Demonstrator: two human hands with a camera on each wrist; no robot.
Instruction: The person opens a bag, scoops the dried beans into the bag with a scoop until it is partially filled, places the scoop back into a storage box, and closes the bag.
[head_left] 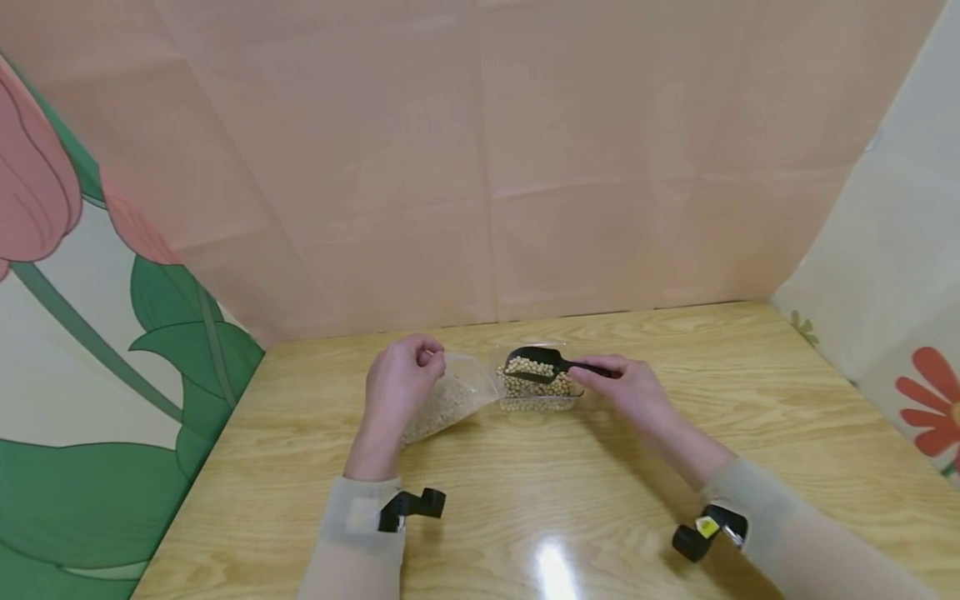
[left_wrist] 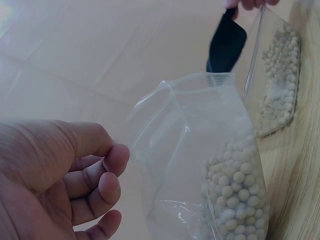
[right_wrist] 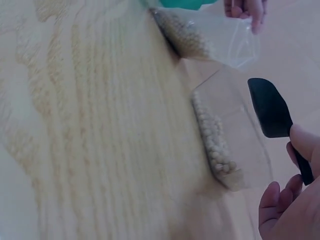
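Observation:
My left hand (head_left: 397,379) pinches the rim of a clear plastic bag (left_wrist: 185,125) between thumb and forefinger. The bag is partly filled with round pale beans, which look like soybeans (left_wrist: 237,195), and its open mouth faces right. In my right hand (head_left: 633,392) is a black scoop (head_left: 551,358), gripped by its handle and loaded with beans (head_left: 527,367). It is held above a clear rectangular container (head_left: 542,399), with its tip towards the bag. More of the same beans lie in the container (right_wrist: 212,135), which stands on the table just right of the bag.
Wood-grain table (head_left: 480,517) underneath everything. A peach sheet (head_left: 487,167) hangs along its back edge. Walls painted with flowers stand at the left (head_left: 67,333) and right (head_left: 900,317). Each wrist carries a small black camera mount.

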